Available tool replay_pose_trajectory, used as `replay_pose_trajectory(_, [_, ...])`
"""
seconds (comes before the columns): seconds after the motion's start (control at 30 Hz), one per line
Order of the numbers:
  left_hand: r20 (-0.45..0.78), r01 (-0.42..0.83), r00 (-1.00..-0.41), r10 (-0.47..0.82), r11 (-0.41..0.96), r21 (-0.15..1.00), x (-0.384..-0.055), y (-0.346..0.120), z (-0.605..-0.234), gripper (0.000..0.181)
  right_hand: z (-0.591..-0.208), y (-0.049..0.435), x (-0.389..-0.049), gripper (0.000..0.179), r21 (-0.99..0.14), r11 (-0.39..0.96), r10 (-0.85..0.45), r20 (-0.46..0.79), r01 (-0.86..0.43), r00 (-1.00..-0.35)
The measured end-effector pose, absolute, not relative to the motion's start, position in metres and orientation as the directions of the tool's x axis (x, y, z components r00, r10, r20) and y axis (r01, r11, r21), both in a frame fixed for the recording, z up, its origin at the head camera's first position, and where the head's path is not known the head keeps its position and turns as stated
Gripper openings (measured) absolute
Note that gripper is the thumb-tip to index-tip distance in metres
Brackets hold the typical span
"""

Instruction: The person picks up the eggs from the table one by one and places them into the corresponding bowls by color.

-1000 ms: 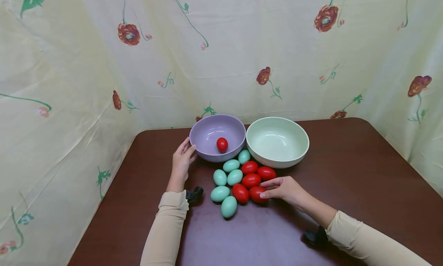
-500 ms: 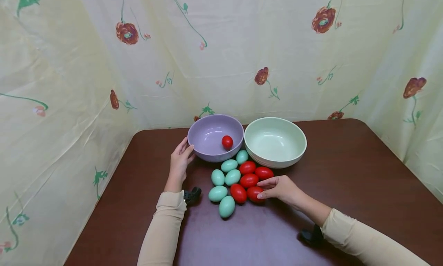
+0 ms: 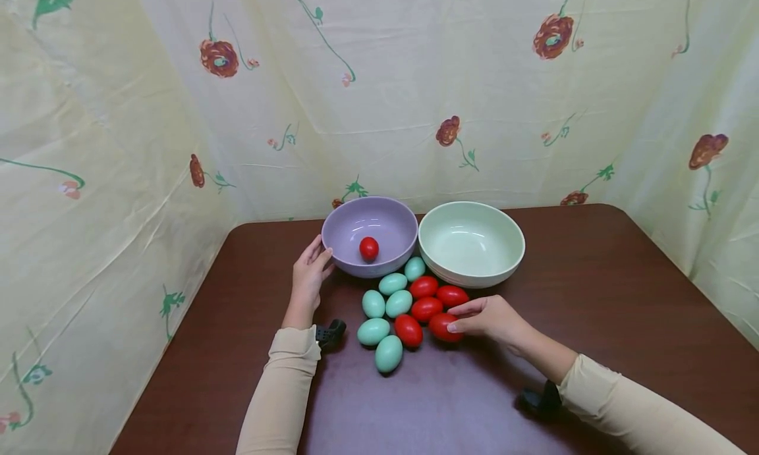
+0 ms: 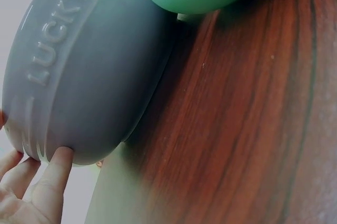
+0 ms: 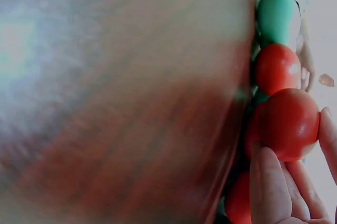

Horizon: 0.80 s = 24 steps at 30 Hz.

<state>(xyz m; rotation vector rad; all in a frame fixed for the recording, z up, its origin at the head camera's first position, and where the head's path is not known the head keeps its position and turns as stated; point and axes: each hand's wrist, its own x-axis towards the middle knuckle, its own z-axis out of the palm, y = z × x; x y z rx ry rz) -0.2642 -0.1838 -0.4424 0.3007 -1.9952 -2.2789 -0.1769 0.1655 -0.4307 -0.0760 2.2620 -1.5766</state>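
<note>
With its fingertips against the outer wall of the purple bowl [image 3: 350, 265], my left hand [image 3: 308, 280] rests at the bowl's left side; the left wrist view shows the fingers [image 4: 59, 171] touching the wall from outside. One red egg [image 3: 369, 249] lies in this bowl. My right hand [image 3: 495, 320] pinches another red egg [image 3: 445, 328] between thumb and fingers, at the right edge of a cluster. That egg [image 5: 289, 124] appears close up in the right wrist view. Several more red eggs [image 3: 408, 330] and several mint-green eggs [image 3: 373, 332] lie in front of the bowls.
A pale green bowl [image 3: 471, 244] stands right beside the purple one, with nothing seen inside. Both are near the far edge of the dark brown table [image 3: 569, 264]. A flowered curtain [image 3: 379, 99] hangs behind the table and along its sides.
The egg in the purple bowl has rolled right and then back left. My right hand has raised its red egg slightly and shifted it right. The left hand stays at the bowl.
</note>
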Motion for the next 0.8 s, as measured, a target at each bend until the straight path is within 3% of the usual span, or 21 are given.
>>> replay_pose_trajectory(0.33, [-0.078,-0.052,-0.977,-0.200,-0.131,0.990,-0.266,-0.184,-0.445,0.056,-0.408,0.160,-0.187,0.044,-0.900,0.424,-0.220,-0.208,0.099,-0.953])
replay_pose_trajectory(0.8, [-0.081,-0.050,-0.975,-0.206,-0.150,0.987,-0.267,-0.184,-0.446,0.056,-0.382,0.153,-0.203,0.044,-0.877,0.470,-0.205,-0.216,0.098,-0.954])
